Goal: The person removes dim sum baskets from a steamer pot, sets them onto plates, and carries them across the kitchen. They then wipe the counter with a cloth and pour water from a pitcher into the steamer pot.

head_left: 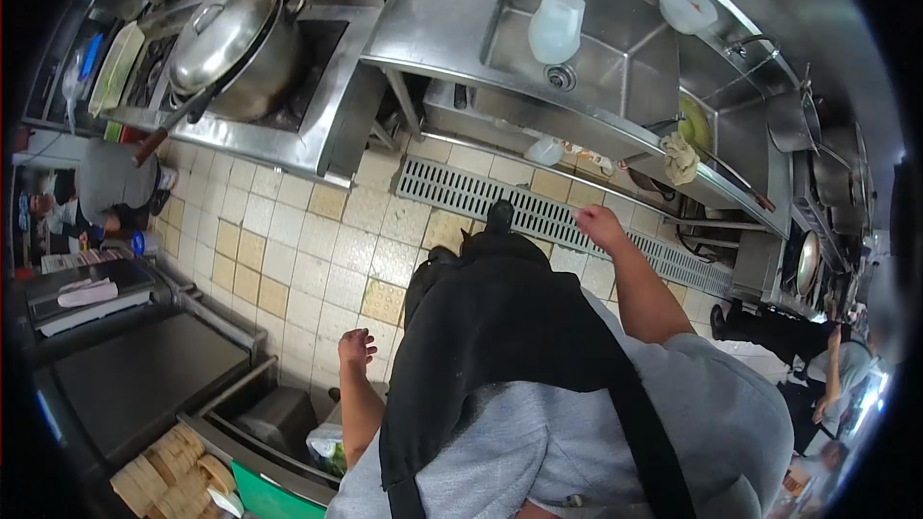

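Observation:
My left hand (357,346) hangs low over the tiled floor, fingers apart and holding nothing. Out to the other side, my right hand (601,228) is raised above the floor drain grate (452,190), its fingers curled in with no object visible in them. Nearest to it are the front edge of the steel sink (625,118) and a crumpled cloth (681,159) draped on that edge. A translucent white plastic container (556,31) sits in the sink basin by the drain hole. Neither hand touches anything.
A large lidded pot (236,48) stands on the stove at left, with a handle jutting past the stove edge. Bamboo steamers (163,471) are at lower left, near a dark counter (144,375). Co-workers stand at far left and right (832,365).

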`<state>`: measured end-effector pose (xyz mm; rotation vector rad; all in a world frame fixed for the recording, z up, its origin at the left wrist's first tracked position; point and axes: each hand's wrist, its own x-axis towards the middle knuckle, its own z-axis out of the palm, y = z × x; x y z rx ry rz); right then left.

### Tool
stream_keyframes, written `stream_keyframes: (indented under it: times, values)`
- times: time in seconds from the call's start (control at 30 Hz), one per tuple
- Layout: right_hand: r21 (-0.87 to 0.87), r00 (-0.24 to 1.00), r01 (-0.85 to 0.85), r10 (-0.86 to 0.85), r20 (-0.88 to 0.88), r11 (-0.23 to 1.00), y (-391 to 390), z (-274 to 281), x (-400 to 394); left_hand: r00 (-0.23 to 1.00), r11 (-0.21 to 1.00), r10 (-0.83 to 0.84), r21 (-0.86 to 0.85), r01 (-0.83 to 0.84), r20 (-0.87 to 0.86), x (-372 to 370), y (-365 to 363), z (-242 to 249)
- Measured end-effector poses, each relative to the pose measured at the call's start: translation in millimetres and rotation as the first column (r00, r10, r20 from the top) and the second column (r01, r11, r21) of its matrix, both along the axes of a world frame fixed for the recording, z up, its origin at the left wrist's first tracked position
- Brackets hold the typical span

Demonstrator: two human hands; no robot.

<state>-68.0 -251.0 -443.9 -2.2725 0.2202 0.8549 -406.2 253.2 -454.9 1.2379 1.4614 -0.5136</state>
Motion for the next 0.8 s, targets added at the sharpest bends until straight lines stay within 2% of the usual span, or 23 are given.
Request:
stream_keyframes:
  times: [0.07,0.13,0.2,0.23,0.27,0.33,0.4,0.43,0.53,0.57,0.6,0.67,0.8]
  values:
    - [0.072,0.988,-0.002,-0.009,0.155,0.997,33.0,36.6,9.1,0.998,0.999,0.03,0.016,-0.031,0.059,15.3,-1.4,0.8]
    - [0.107,0.98,-0.011,-0.011,0.197,0.994,40.2,40.4,19.5,0.995,0.999,0.04,-0.002,-0.04,0.089,21.6,-4.1,-9.6]
    - [0.141,0.971,-0.028,-0.006,0.237,0.99,46.1,46.6,34.1,0.991,0.998,-0.059,-0.006,0.06,0.121,26.0,-5.9,-18.0]
    - [0.229,0.967,0.056,-0.109,0.229,0.972,48.9,55.0,41.3,0.982,0.985,-0.167,0.046,0.164,0.085,35.9,-13.7,0.3]
    - [0.315,0.955,0.138,-0.211,0.211,0.939,50.4,64.1,49.1,0.935,0.954,-0.298,0.083,0.286,0.195,17.5,-8.1,-31.8]
    - [0.393,0.95,0.142,-0.237,0.203,0.908,50.3,88.3,75.0,0.96,0.972,-0.235,0.059,0.228,0.154,39.9,-20.0,2.4]
    - [0.504,0.895,0.29,-0.417,0.159,0.813,50.9,107.4,106.0,0.958,0.969,-0.243,0.086,0.232,0.155,67.9,-22.2,24.0]
    - [0.565,0.879,0.307,-0.456,0.141,0.766,50.4,115.4,123.6,0.959,0.967,-0.245,0.102,0.232,0.146,81.1,-23.7,32.3]
    - [0.515,0.871,0.32,-0.461,0.17,0.795,48.7,126.1,184.7,0.963,0.962,-0.248,0.149,0.231,0.108,117.9,-25.0,44.6]
    - [0.523,0.868,0.321,-0.466,0.17,0.789,47.7,121.9,204.7,0.911,0.938,-0.328,0.202,0.282,0.25,106.3,-7.8,-1.8]
    - [0.523,0.87,0.332,-0.469,0.152,0.785,47.2,114.4,225.9,0.909,0.936,-0.332,0.21,0.283,0.252,125.4,-4.7,1.5]
    - [0.519,0.877,0.349,-0.467,0.113,0.78,46.8,98.3,271.6,0.959,0.989,-0.037,0.15,-0.006,0.282,167.4,-4.8,17.9]
    - [0.435,0.884,0.381,-0.46,0.087,0.816,58.1,70.6,351.3,0.911,0.963,-0.133,0.268,0.026,0.391,250.9,-7.5,65.3]
